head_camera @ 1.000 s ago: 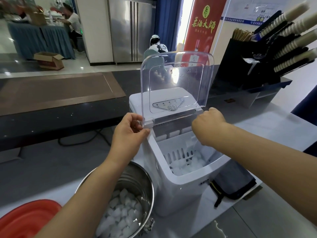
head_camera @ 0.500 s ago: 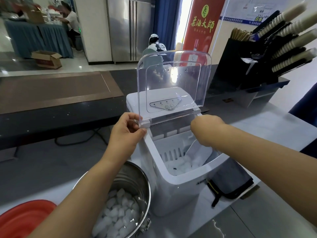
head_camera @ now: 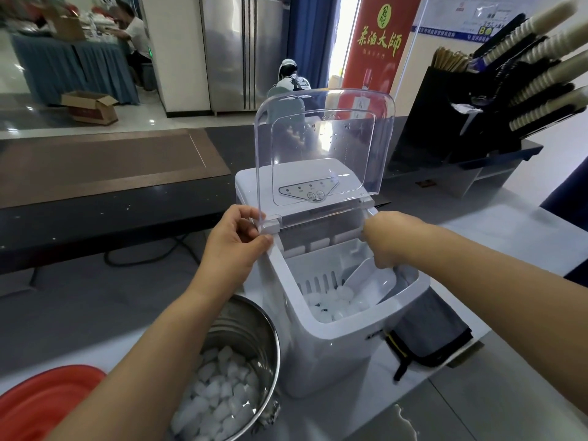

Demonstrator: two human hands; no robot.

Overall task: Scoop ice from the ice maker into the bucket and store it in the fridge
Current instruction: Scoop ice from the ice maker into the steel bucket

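With the clear lid [head_camera: 324, 148] upright on the ice maker [head_camera: 334, 361], the basket is open from above.

- Left hand [head_camera: 235, 246]: thumb and fingers pinch the lid's lower-left corner at the hinge, at the ice maker's back-left.
- Right hand [head_camera: 385, 240]: fingers curled round the handle of the white scoop [head_camera: 372, 281]. The handle itself is mostly hidden under the hand.
- Scoop axis: tilted, with the handle up at the ice maker's back-right and the bowl down on the right side of the basket, right at the edge of the ice [head_camera: 334, 303]. Can't tell if there's any load in it.
- Bucket [head_camera: 238, 332]: on the desk [head_camera: 515, 243] just beside the ice maker's front-left corner. It already holds a good layer of cubes [head_camera: 219, 399].

Key relation: the bucket is on the far side of the ice maker from the scooping hand. A loaded scoop probably has to lift out and cross the machine's left wall, passing under or in front of the left forearm. The left hand is nearer the bucket but is busy with the lid.

I'd guess we're mid-scooping. The steel doors [head_camera: 241, 52] well behind the ice maker are likely the fridge.
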